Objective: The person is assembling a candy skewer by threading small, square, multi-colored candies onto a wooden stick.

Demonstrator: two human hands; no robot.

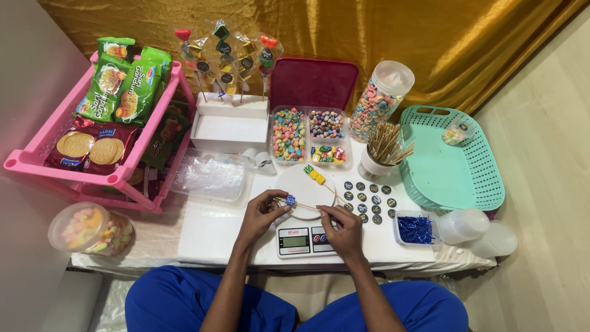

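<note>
My left hand (261,212) pinches a small blue candy cube (290,200) threaded on a thin wooden skewer (307,206). My right hand (343,229) grips the other end of that skewer. Both hands hover over a white round plate (301,184) resting on a small digital scale (296,241). A second skewer with yellow and green candies (314,174) lies on the plate.
A clear divided box of colourful candies (307,132), a tall jar of cereal rings (381,101), a cup of skewers (382,150), round dark stickers (369,198), a tub of blue twist ties (415,229), a teal basket (452,157), a pink snack rack (98,123) and finished candy skewers (224,58) in a white stand.
</note>
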